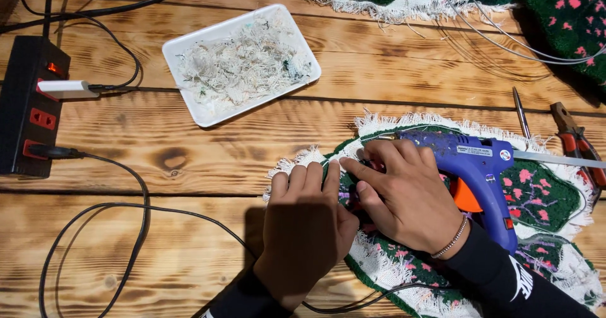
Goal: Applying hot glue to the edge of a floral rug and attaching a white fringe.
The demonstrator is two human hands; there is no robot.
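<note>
A green tufted rug piece [544,199] with pink flowers and a white frayed edge lies on the wooden table at the lower right. My left hand [303,223] lies flat on its left edge, fingers together, pressing down. My right hand [404,195] is beside it, with thumb and forefinger pinching the white edge of the rug near the left fingertips. A blue glue gun [481,161] with an orange trigger rests on the rug against the back of my right hand, nozzle pointing left. Whether that hand also holds the gun, I cannot tell.
A white tray [189,43] full of pale thread scraps sits at the upper middle. A black power strip [25,106] with plugged cables is at the left edge. Red-handled pliers [577,142] and a thin metal tool [521,113] lie at the right. More green rug pieces [568,12] lie along the top.
</note>
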